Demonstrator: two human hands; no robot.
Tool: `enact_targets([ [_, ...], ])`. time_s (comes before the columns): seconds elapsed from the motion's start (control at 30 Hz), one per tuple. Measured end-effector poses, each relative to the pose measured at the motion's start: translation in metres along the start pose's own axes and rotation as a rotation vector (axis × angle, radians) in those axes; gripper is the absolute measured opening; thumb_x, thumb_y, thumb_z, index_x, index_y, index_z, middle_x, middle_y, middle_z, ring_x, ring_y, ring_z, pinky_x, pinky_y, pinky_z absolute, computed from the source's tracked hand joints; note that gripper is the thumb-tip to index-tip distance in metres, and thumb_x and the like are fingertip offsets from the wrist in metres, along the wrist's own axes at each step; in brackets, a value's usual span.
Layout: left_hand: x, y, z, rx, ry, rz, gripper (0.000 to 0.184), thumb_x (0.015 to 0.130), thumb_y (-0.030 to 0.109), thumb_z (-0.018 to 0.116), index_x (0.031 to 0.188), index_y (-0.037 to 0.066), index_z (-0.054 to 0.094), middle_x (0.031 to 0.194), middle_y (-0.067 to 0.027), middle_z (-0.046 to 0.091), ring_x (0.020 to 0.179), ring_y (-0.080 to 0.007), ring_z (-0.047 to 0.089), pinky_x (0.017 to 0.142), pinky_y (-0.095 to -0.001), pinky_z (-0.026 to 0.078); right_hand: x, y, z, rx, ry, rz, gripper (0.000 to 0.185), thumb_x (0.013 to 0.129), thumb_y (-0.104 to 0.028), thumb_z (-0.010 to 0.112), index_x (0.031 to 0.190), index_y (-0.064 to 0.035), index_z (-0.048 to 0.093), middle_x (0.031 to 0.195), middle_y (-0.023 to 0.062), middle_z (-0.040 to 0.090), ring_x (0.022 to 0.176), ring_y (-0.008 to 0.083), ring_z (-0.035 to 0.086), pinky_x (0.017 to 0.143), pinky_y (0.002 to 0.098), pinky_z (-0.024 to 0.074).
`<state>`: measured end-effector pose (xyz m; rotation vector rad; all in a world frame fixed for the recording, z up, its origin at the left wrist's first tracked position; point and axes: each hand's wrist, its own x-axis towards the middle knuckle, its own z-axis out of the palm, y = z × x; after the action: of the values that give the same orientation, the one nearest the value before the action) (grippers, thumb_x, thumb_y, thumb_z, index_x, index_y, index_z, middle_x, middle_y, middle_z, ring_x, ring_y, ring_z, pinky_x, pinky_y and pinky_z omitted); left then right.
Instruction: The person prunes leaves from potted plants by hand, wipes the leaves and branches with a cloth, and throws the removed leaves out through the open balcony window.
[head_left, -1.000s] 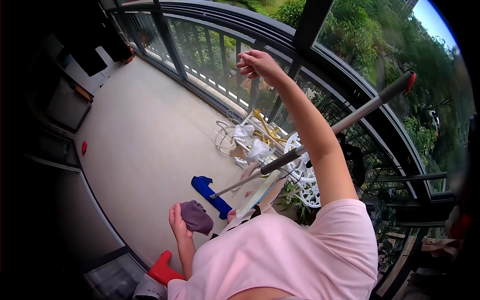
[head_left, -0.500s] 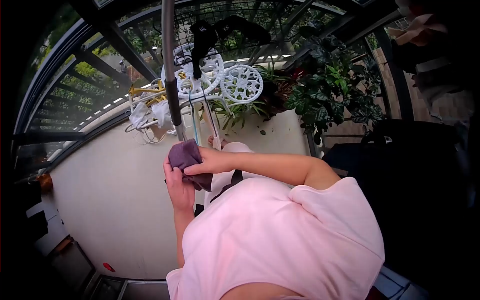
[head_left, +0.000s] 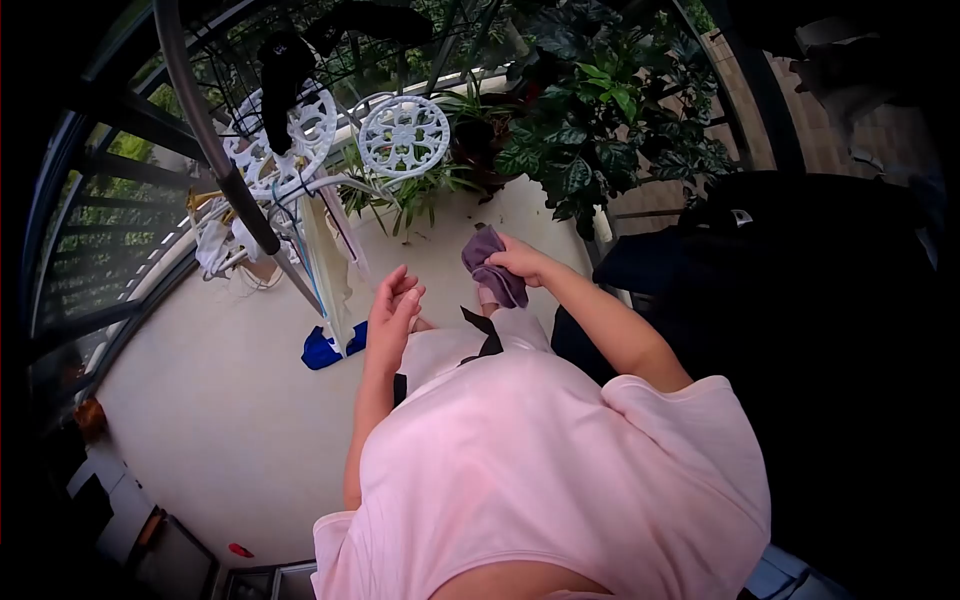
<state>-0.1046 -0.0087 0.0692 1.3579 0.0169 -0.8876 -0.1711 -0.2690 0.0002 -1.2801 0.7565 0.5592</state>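
A crumpled purple cloth (head_left: 490, 268) hangs from my right hand (head_left: 524, 262), its fingers closed on the upper side of the fabric. My left hand (head_left: 393, 305) is apart from the cloth, with loosely bent fingers and nothing in it. Left of that hand, a blue item (head_left: 330, 346) lies on the floor beside the lower end of a pale hanging strip. A grey metal pole (head_left: 235, 195) slants down past these things.
White ornate metal furniture (head_left: 404, 137) stands ahead, with white cloths (head_left: 213, 246) on a rack to its left. Leafy plants (head_left: 590, 130) fill the far right. A dark bulky object (head_left: 760, 300) stands at my right, and a small red item (head_left: 240, 550) lies on the floor.
My hands have come apart: the right has carried the purple cloth rightward, and the left has let go. The view has swung right, and the blue item on the floor now shows.
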Motion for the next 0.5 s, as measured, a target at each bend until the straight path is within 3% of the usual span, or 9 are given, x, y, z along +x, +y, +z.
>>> enact_targets([
  [0.1, 0.019, -0.008, 0.03, 0.081, -0.021, 0.006, 0.045, 0.09, 0.018, 0.052, 0.131, 0.005, 0.039, 0.117, -0.0094, 0.052, 0.104, -0.017, 0.053, 0.085, -0.0276, 0.043, 0.017, 0.06, -0.095, -0.075, 0.219, 0.084, 0.043, 0.074, -0.005, 0.057, 0.116, -0.0013, 0.049, 0.097, 0.0106, 0.061, 0.081, 0.0186, 0.06, 0.068, 0.0322, 0.0507],
  [0.17, 0.036, -0.014, 0.059, 0.124, -0.085, -0.006, 0.047, 0.089, 0.017, 0.055, 0.131, 0.006, 0.039, 0.115, -0.0086, 0.052, 0.102, -0.0156, 0.052, 0.086, -0.0275, 0.043, -0.013, 0.05, -0.132, -0.086, 0.369, 0.132, 0.038, 0.073, -0.007, 0.059, 0.11, 0.0, 0.054, 0.095, 0.0111, 0.062, 0.082, 0.0196, 0.061, 0.067, 0.0331, 0.0507],
  [0.23, 0.06, -0.028, 0.091, 0.228, -0.202, 0.06, 0.045, 0.088, 0.017, 0.056, 0.129, 0.005, 0.042, 0.111, -0.0098, 0.055, 0.099, -0.0159, 0.054, 0.083, -0.0285, 0.045, -0.001, 0.098, -0.201, -0.071, 0.41, 0.108, 0.045, 0.077, -0.008, 0.058, 0.121, -0.0046, 0.045, 0.102, 0.0096, 0.06, 0.083, 0.0186, 0.061, 0.068, 0.0326, 0.0511],
  [0.3, 0.083, -0.035, 0.128, 0.363, -0.305, 0.085, 0.044, 0.087, 0.017, 0.057, 0.127, 0.005, 0.043, 0.11, -0.0109, 0.056, 0.097, -0.0168, 0.056, 0.083, -0.0291, 0.046, 0.004, 0.13, -0.255, -0.157, 0.513, 0.098, 0.043, 0.078, -0.007, 0.056, 0.12, -0.0035, 0.047, 0.102, 0.0094, 0.06, 0.085, 0.019, 0.06, 0.07, 0.0322, 0.0504],
  [0.5, 0.172, -0.074, 0.228, 0.664, -0.458, 0.241, 0.044, 0.081, 0.017, 0.061, 0.121, 0.002, 0.049, 0.105, -0.013, 0.059, 0.091, -0.0189, 0.06, 0.081, -0.0298, 0.047, -0.015, 0.123, -0.314, 0.02, 0.62, 0.03, 0.037, 0.081, -0.007, 0.058, 0.116, -0.0016, 0.047, 0.103, 0.011, 0.059, 0.089, 0.0194, 0.059, 0.073, 0.0321, 0.0497],
])
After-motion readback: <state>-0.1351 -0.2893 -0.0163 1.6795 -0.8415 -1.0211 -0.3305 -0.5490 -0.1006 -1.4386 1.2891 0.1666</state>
